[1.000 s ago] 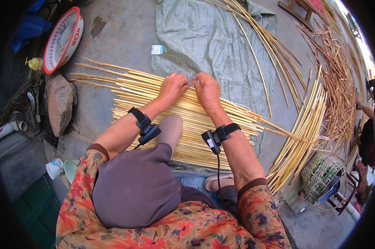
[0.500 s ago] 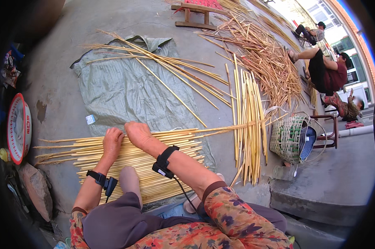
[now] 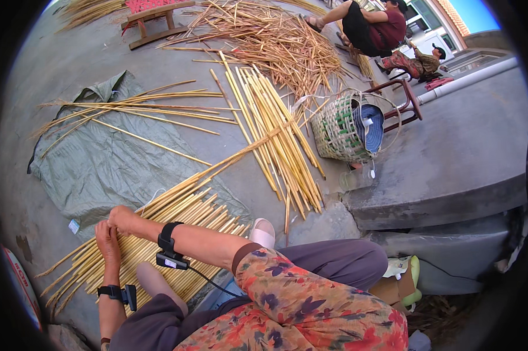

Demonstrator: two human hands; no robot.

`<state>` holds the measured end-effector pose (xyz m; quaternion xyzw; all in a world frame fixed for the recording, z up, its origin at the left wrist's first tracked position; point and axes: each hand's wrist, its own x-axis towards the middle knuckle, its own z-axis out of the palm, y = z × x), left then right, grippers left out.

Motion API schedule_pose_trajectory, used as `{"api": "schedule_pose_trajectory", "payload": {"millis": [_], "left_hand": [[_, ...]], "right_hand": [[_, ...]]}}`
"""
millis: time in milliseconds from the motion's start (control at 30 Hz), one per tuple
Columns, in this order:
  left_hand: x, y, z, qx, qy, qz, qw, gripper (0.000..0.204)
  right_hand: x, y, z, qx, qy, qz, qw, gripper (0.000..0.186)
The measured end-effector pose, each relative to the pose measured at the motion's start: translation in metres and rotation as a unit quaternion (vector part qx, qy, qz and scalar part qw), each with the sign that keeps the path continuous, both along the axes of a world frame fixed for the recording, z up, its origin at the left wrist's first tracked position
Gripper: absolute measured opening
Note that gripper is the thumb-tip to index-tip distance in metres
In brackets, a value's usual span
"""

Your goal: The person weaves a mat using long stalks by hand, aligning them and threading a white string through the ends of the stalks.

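Observation:
At the lower left, a mat of pale reed stalks (image 3: 170, 251) lies with my stockinged foot on it. Both hands are close together at its far edge. My left hand (image 3: 107, 240) has bent, closed fingers there. My right hand (image 3: 123, 219) is just above and right of it, pinched at the stalks' edge; what the fingertips hold is too small to make out. A white cord (image 3: 154, 198) loops beside the stalks. Beyond them a grey-green woven sheet (image 3: 88, 167) carries loose stalks.
Reed bundle (image 3: 281, 146), split-straw heap (image 3: 258, 41), wooden stool (image 3: 153, 29), woven basket (image 3: 334, 131) with blue cloth, metal-framed stool (image 3: 412, 99). Two co-workers sit at top right (image 3: 387, 32) (image 3: 416, 61). A concrete step (image 3: 428, 199) is at right; an enamel basin (image 3: 21, 281) at left edge.
The view has swung right, bringing co-workers, basket and step further into sight; my hands appear farther left, still together at the mat's far edge.

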<state>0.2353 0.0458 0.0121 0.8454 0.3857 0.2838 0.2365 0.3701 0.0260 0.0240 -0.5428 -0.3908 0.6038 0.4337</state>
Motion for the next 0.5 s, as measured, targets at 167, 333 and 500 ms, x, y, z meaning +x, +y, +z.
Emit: {"api": "schedule_pose_trajectory", "payload": {"millis": [167, 333, 500], "left_hand": [[-0.061, 0.008, 0.006, 0.014, 0.034, 0.012, 0.999, 0.008], [-0.063, 0.001, 0.026, 0.029, -0.007, 0.018, 0.999, 0.012], [-0.078, 0.000, 0.032, 0.026, 0.011, 0.024, 0.999, 0.013]], "right_hand": [[-0.051, -0.013, 0.032, -0.063, 0.181, -0.026, 0.981, 0.018], [-0.063, -0.011, 0.057, -0.049, 0.167, -0.070, 0.982, 0.016], [-0.086, -0.010, 0.057, -0.089, 0.252, -0.067, 0.961, 0.014]]}}
